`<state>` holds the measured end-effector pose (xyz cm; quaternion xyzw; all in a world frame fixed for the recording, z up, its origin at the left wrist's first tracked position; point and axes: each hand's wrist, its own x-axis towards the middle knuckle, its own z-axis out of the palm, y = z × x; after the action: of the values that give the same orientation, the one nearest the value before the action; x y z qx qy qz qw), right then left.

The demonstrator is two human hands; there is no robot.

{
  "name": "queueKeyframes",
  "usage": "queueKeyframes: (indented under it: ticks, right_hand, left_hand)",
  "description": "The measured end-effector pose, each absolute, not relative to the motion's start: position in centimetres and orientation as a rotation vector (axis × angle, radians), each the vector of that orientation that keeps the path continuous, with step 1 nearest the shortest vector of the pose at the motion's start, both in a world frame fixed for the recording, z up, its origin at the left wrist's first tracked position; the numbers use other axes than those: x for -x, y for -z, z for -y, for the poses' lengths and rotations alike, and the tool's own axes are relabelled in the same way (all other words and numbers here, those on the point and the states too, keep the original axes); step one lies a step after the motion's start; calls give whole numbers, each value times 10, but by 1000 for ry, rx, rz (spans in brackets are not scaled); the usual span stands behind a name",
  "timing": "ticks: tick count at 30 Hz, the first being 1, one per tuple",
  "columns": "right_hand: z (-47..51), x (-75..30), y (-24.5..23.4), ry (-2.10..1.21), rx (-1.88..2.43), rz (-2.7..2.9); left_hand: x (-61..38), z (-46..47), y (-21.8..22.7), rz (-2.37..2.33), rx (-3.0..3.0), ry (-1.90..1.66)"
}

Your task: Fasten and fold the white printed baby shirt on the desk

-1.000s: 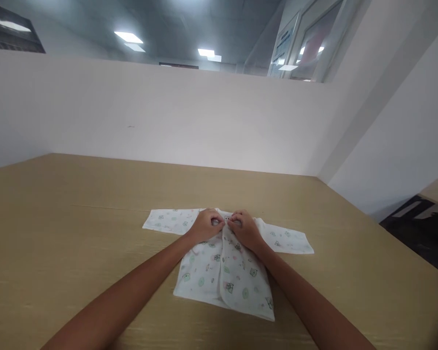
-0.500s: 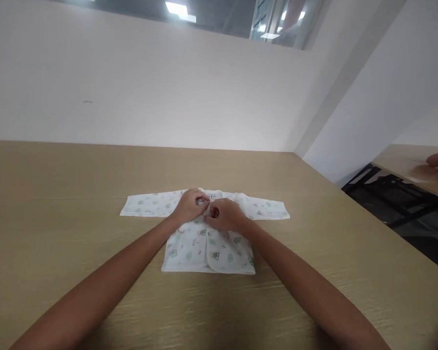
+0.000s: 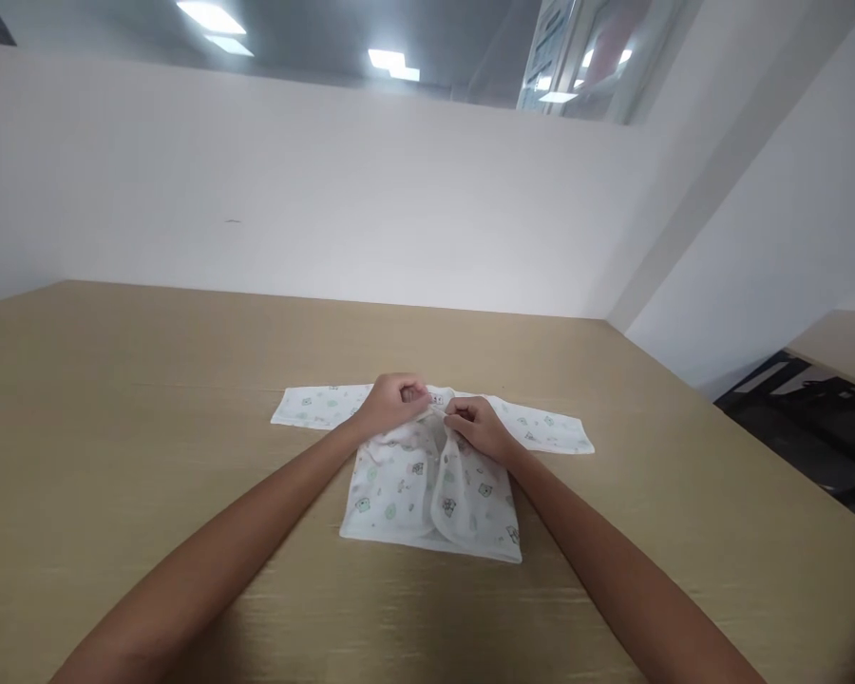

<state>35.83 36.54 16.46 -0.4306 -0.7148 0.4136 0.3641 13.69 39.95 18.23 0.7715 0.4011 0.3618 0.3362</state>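
One baby shirt (image 3: pixel 406 480); two hands, left hand (image 3: pixel 393 407), right hand (image 3: pixel 477 427); one wooden table (image 3: pixel 149 408).

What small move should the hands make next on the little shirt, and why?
Probably draw the two front edges together at the neck and press them closed. The left hand and right hand each pinch fabric by the collar of the shirt, which lies flat on the table, and the front flaps gape between them.
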Motion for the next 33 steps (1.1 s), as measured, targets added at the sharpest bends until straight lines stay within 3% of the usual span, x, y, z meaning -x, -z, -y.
queueKeyframes:
  ticks: [5,14,23,33]
  right_hand:
    - [-366,-357,-163,-1046,1115,1856]
    - [-363,-354,-162,-1063,1085,1795]
    - [-357,-351,-166,-1024,992,1841]
    - [-366,-351,-162,-826,986,2049]
  left_hand:
    - [-132,-394,-190,-954,-2133,-545]
    - [-131,-394,-190,-959,-2008,-524]
    - [-127,-402,-187,-860,-1459,-438]
    - [-126,-402,-189,-827,-1482,-381]
